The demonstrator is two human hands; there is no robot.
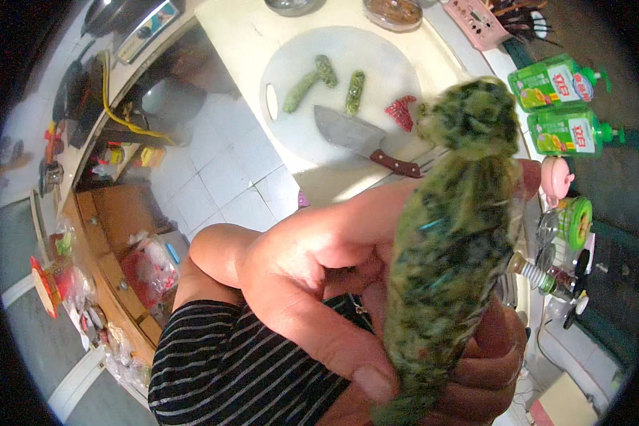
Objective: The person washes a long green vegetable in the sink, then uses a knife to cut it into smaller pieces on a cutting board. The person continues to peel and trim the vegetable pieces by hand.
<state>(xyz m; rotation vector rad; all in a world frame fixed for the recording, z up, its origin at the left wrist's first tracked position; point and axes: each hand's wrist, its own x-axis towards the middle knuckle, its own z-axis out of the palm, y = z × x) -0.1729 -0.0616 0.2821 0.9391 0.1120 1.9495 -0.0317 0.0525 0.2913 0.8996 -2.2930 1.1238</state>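
A long green mottled bundle, seemingly food, is very close to the camera [447, 266]. It narrows like a neck below a rounded top; its exact kind cannot be told. My left hand [319, 287] reaches in from the left, with the thumb against its lower side and a fingertip showing behind its upper right. My right hand [484, 367] has its fingers curled around the lower end, partly hidden by it. Beyond lies a round white cutting board [293, 48] with several green wrinkled pieces [355, 91], a red piece [402, 113] and a wooden-handled cleaver [351, 130].
Two green pump bottles [564, 130] lie along the right side of the view, near a pink lidded item [556, 178] and a green-lidded jar [578, 223]. A bowl [394, 13] is beyond the board. Open wooden drawers [112, 255] and a tiled floor [223, 186] are at left.
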